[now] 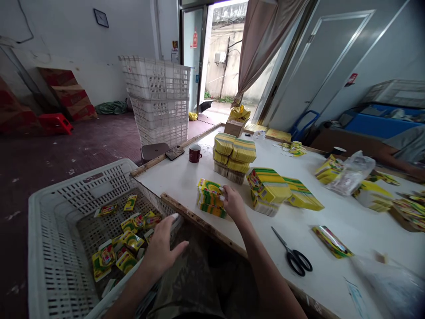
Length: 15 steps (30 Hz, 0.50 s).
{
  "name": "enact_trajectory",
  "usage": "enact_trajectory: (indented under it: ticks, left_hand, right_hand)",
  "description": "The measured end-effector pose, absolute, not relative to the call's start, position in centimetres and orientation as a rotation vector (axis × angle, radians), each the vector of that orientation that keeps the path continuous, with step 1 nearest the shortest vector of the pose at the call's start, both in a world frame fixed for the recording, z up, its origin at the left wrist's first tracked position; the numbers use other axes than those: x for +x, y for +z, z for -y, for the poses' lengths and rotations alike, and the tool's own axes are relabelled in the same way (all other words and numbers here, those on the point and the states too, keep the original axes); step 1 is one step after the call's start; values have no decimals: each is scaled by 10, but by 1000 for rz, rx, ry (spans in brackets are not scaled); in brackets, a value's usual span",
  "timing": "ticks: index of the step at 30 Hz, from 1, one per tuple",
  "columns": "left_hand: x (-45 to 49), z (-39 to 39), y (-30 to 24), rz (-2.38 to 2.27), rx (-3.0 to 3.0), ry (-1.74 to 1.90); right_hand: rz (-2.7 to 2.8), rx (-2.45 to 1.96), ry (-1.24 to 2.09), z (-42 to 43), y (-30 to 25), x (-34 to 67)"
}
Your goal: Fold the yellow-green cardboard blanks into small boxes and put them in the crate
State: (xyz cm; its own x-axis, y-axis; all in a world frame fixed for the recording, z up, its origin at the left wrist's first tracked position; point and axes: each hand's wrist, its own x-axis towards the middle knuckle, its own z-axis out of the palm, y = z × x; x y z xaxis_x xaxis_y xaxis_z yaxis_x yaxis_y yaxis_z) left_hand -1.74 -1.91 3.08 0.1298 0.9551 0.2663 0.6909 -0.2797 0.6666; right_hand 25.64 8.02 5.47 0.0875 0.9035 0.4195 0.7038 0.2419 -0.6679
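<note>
The right hand (pixel 233 203) has its fingers bent, the tips against a small stack of yellow packets (pixel 210 199) at its nine o'clock; from here I can't tell whether they grip any. At its eight o'clock, the left hand (pixel 161 247) is empty, thumb spread wide from the fingers. Loose packets (pixel 133 242) lie in the white crate (pixel 32 248), at that hand's nine. Around the right hand, a taller pile (pixel 242 151) stands at twelve, a mug (pixel 194 154) at eleven, black-handled scissors (pixel 290 252) at four.

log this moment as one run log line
left hand: open, near white plastic crate | right hand: touching stack of yellow packets | black-handled scissors: on white table
</note>
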Motion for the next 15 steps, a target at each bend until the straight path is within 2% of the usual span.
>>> enact_trajectory:
  ticks: [6,10,12,15]
  left_hand:
    - [0,26,26,-1326,1749,888]
    - [13,24,23,-1033,1287,1143]
    - [21,24,26,-878,958,1339]
    - [29,25,42,-794,543,1452]
  right_hand:
    - [1636,-1533,345,-74,63,254]
    - [1599,-1443,474,-37,65,222]
    - [1637,-1346,624,-8,60,195]
    - [1502,-1068,1144,33,51,156]
